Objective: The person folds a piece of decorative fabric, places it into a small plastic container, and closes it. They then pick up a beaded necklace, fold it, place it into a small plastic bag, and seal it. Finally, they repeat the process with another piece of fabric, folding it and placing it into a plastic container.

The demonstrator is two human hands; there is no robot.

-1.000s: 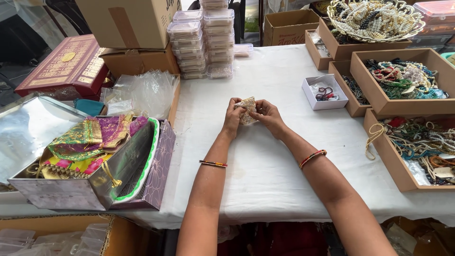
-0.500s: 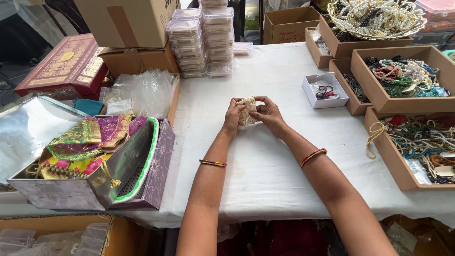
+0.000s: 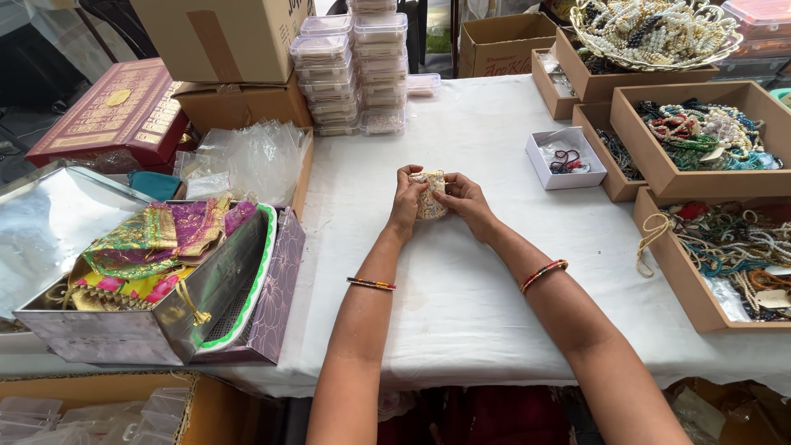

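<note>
Both of your hands, the left hand (image 3: 406,198) and right hand (image 3: 461,200), grip the small patterned pouch (image 3: 430,194) above the white tablecloth (image 3: 461,288); since a second ago the pouch has turned more upright between your fingers, its top edge now facing up.

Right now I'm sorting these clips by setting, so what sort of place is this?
Probably a jewellery stall or a packing table. Open cardboard trays of bead necklaces line one side of the white-clothed table, stacked clear plastic boxes stand at the back, and both hands hold a small patterned pouch.
</note>
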